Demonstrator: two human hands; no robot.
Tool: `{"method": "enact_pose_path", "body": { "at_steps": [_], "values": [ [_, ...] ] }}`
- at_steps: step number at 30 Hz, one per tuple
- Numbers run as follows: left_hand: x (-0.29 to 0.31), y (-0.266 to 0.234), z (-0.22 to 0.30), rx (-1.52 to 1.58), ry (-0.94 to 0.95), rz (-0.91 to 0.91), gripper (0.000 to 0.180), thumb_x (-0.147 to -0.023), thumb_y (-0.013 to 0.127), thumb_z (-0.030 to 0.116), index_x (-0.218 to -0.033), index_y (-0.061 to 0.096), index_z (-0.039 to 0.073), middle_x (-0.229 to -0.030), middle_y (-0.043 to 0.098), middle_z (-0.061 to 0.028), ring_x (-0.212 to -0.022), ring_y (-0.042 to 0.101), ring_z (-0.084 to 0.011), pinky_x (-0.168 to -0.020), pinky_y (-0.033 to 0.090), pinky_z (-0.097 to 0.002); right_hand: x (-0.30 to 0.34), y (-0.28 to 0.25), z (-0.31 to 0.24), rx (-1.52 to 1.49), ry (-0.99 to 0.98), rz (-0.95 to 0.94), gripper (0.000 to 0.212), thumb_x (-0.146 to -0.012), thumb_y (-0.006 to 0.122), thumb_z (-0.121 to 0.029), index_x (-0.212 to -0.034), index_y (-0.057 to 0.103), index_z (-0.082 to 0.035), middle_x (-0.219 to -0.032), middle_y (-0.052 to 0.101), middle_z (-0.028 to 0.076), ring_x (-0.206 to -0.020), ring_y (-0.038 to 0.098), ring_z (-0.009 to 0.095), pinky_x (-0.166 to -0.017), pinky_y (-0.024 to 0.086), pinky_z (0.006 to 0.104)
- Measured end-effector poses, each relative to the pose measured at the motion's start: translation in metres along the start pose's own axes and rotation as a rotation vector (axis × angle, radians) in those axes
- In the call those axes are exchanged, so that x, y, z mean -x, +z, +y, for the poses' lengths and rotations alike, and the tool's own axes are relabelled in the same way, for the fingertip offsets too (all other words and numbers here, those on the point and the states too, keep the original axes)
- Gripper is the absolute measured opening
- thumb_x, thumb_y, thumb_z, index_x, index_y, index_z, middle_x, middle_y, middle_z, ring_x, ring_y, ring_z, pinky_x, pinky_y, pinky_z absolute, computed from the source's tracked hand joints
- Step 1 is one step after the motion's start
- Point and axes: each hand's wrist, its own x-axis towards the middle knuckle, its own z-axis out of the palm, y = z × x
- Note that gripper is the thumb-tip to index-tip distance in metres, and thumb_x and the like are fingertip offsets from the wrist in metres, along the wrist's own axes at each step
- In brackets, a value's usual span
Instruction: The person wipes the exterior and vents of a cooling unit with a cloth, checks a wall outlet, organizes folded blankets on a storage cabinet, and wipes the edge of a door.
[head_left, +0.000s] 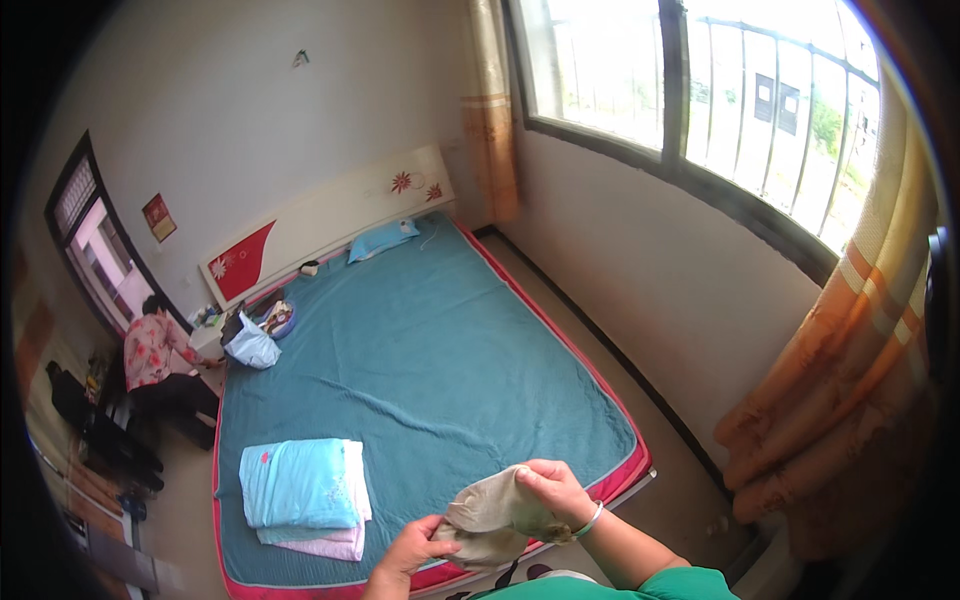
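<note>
A limp beige-grey cloth (488,506) is stretched between my two hands, in front of my body and over the near edge of the bed (430,320). My left hand (408,550) pinches its lower left side between thumb and fingers. At the upper right, my right hand (556,492) grips it with the thumb on top; a pale bangle circles that wrist. Folds hide the cloth's full shape. Left of my hands, a folded light blue quilt (300,484) lies on a folded pale pink one (340,545), both on the teal bedspread.
A person in a floral top (155,350) bends beside the bed's left side, near a white bedside table (207,342). Bags (252,342) sit on the bed's left edge. A blue pillow (383,240) lies by the headboard (330,220). Curtains (840,360) hang by the window at right.
</note>
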Motion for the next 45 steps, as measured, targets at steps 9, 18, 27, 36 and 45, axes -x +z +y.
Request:
{"method": "enact_pose_path", "body": {
  "at_steps": [9,18,27,36,45],
  "values": [
    [0.031,-0.014,0.002,0.338,0.163,0.113,0.046,-0.067,0.063,-0.005,-0.111,0.053,-0.004,-0.104,0.058,-0.0094,-0.096,0.055,-0.0167,-0.087,0.043,-0.0301,-0.026,0.003,0.027,0.205,0.153,-0.165,0.03,-0.088,0.052,-0.027,-0.093,0.061,0.001,-0.08,0.058,-0.001,-0.076,0.05,0.007,-0.069,0.043,0.0224],
    [0.169,-0.064,-0.049,0.361,0.198,0.634,0.034,-0.074,0.062,0.006,-0.104,0.053,-0.006,-0.099,0.06,-0.0113,-0.093,0.057,-0.0189,-0.084,0.045,-0.0314,-0.035,0.05,0.115,0.692,0.183,-0.435,0.027,-0.082,0.053,-0.025,-0.099,0.061,-0.004,-0.086,0.063,0.016,-0.08,0.061,0.026,-0.073,0.047,0.0331],
    [0.269,-0.11,-0.128,0.799,0.598,1.036,0.037,-0.08,0.053,0.017,-0.11,0.051,-0.004,-0.107,0.057,-0.0143,-0.099,0.055,-0.0249,-0.087,0.043,-0.0364,-0.021,0.128,0.176,0.606,0.407,-0.712,0.023,-0.086,0.051,-0.012,-0.097,0.058,0.007,-0.083,0.063,0.011,-0.076,0.06,0.015,-0.069,0.05,0.0257],
    [0.372,-0.157,-0.222,0.95,0.787,1.001,0.033,-0.085,0.047,0.017,-0.111,0.05,-0.002,-0.102,0.058,-0.0116,-0.092,0.056,-0.0193,-0.083,0.045,-0.0342,0.012,0.301,0.247,0.754,0.333,-0.96,0.023,-0.082,0.052,-0.015,-0.084,0.061,0.005,-0.069,0.062,0.008,-0.063,0.058,0.012,-0.059,0.046,0.0242],
    [0.49,-0.221,-0.288,0.853,0.712,1.269,0.031,-0.078,0.059,0.016,-0.103,0.054,-0.001,-0.093,0.058,-0.0084,-0.086,0.056,-0.0176,-0.076,0.045,-0.032,0.031,0.476,0.328,0.757,0.378,-1.32,0.019,-0.081,0.053,-0.01,-0.091,0.06,0.004,-0.076,0.064,0.011,-0.067,0.062,0.015,-0.06,0.05,0.0252]
  ]
}}
